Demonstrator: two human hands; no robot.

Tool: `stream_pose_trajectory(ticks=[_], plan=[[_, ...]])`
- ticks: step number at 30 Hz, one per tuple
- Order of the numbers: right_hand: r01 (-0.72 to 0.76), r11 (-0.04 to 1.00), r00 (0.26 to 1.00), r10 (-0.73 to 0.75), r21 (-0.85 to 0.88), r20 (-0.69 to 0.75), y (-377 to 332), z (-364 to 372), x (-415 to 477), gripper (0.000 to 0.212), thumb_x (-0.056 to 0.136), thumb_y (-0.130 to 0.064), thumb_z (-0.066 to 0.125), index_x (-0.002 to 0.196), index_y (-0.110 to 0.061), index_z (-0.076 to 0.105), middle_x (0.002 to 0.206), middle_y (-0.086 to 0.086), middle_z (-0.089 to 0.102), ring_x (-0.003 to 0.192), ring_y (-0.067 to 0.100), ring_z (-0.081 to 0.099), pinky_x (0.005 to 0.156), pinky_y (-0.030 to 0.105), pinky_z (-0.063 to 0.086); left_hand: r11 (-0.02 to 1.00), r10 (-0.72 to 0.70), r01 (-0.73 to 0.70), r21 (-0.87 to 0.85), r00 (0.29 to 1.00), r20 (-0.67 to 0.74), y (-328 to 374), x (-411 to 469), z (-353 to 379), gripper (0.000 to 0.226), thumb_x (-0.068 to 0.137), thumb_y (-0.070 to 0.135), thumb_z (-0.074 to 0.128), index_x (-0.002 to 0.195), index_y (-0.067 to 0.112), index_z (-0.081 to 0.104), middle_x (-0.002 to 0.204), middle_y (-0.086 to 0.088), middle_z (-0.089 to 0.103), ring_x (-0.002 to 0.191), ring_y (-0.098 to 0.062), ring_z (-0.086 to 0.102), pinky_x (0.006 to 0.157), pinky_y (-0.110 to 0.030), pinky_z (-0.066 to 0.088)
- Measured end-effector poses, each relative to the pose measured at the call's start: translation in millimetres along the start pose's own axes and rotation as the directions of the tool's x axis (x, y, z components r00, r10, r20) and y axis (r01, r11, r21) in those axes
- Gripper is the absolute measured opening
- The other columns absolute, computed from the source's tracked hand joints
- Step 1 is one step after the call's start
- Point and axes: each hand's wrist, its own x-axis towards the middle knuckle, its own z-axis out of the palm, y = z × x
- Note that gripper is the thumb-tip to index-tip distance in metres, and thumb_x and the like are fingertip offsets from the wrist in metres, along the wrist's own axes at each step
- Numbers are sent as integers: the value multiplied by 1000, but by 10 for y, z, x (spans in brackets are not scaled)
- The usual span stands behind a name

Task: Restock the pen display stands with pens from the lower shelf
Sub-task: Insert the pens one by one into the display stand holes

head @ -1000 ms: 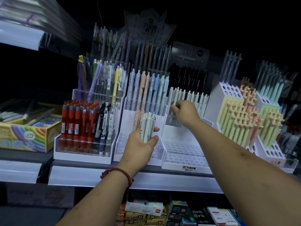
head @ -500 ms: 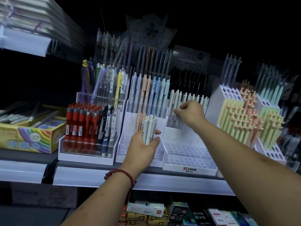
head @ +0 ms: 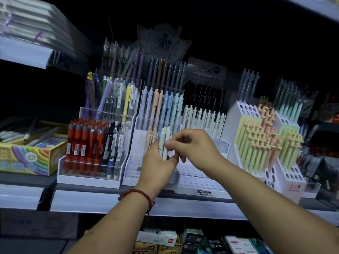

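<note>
We see the left hand [head: 156, 167] at the centre of the frame, its fingers curled round a bundle of pale pens [head: 161, 140] held upright with the clips at the top; a red cord bracelet [head: 137, 195] circles its wrist. The right hand [head: 194, 149] reaches in from the lower right, touching the left; its thumb and forefinger pinch one pen of the bundle, the other fingers curled loosely below.

Just behind the hands, a white tiered stand [head: 196, 182] sits on the shelf [head: 192, 206]; its lower tiers show rows of bare holes, and a row of white pens [head: 203, 118] stands upright in its upper tier, right of centre. Beside it to the left, pastel pens [head: 159, 101] in blue, peach and lilac fill the back of a second stand; a few peach pens stand lower, partly hidden by the left hand. Further left, red pens [head: 82, 142] crowd a clear stand [head: 88, 180].

At the left edge lies a rainbow-printed box [head: 27, 160] with loose pens on top. At the right, heart-topped pens [head: 260, 143] in yellow, peach and green fill a white stepped holder. Along the bottom of the frame, small cartons [head: 157, 237] sit on the shelf below; their print is too dim to read.
</note>
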Motion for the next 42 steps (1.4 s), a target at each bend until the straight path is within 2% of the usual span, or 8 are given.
stream_pose_trajectory(ticks=[3,5,10,14,24,27,33,42], plan=[[-26,967,984,70,255,-164,-52,-172,112,8,95,-8,69,94,-1,71,84,12,73,65,20,67,58,30,55,1000,-29,29,-4,999,38,-22,-29,-22,23,88,11,74,101,28,64,73,-1,64,56,-10,61,50,-25,49],[13,948,946,92,319,-311,-67,-341,251,9,99,-8,63,101,0,67,88,13,72,66,21,70,60,30,60,998,-59,59,-3,997,51,-80,-44,-32,19,91,9,70,97,27,65,66,0,58,44,-9,50,45,-24,41],[38,991,832,39,126,-553,181,-626,610,10,103,-13,60,102,-3,58,85,17,69,67,25,73,66,39,64,989,-112,121,-90,989,101,-143,-9,-79,18,96,6,64,99,23,68,59,6,50,42,-11,41,42,-22,35],[6,1000,828,-18,-23,-560,350,-652,779,12,103,-13,59,104,0,57,90,22,69,71,27,73,63,29,61,971,-148,175,-164,975,164,-173,1,-124,16,97,3,62,103,17,67,50,9,45,41,-15,35,40,-20,31],[-131,966,907,26,-223,-421,607,-532,1027,14,102,-11,60,103,3,59,83,21,72,61,17,70,64,38,63,968,-131,172,-184,968,214,-180,6,-180,17,97,3,64,100,19,68,56,-1,42,40,-15,33,40,-20,31],[-148,943,898,3,-297,-440,639,-530,1123,17,98,-17,67,88,-3,66,74,15,73,69,25,72,74,47,62,969,-126,167,-181,968,216,-181,9,-179,18,96,3,64,100,20,68,58,-3,43,41,-16,33,41,-20,31],[-206,931,898,58,-300,-436,678,-549,1253,30,94,-16,73,71,3,69,65,17,72,63,29,73,76,47,63,967,-120,167,-191,965,235,-192,-2,-204,16,97,2,63,100,18,68,56,-1,41,40,-15,33,39,-20,31],[-179,930,904,26,-322,-427,672,-493,1073,22,94,-17,73,82,1,68,74,16,72,73,28,72,79,39,60,972,-116,161,-173,963,245,-188,-2,-201,16,97,4,63,99,19,68,61,-5,41,41,-16,33,39,-22,31]])
